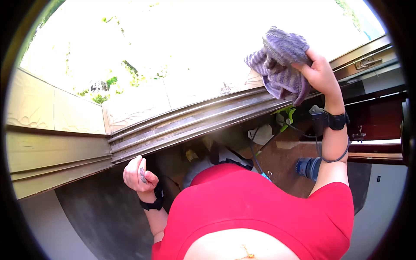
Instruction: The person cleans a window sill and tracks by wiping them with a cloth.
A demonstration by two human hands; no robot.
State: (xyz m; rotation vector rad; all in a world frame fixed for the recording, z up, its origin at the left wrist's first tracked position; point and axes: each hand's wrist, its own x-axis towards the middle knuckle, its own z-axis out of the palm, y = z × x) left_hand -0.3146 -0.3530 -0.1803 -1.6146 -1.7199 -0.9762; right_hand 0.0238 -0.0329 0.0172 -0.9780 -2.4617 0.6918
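A crumpled purple-grey striped cloth (pixel 284 65) hangs from my right hand (pixel 318 71), which grips its right side. It is held up over the right part of the window track (pixel 195 121), against the bright opening. My left hand (pixel 141 174) is closed, with its fingers curled in and nothing visible in them. It is near the inner edge of the track, at the lower left. The track has several parallel metal grooves with dark dirt in them.
A metal window frame (pixel 60 151) closes off the left side. Pale tiles (pixel 138 104) line the outer ledge. A latch (pixel 368 63) sits on the right sash. Below the sill are a blue bucket-like container (pixel 308 167), a white object (pixel 261 134) and a cable.
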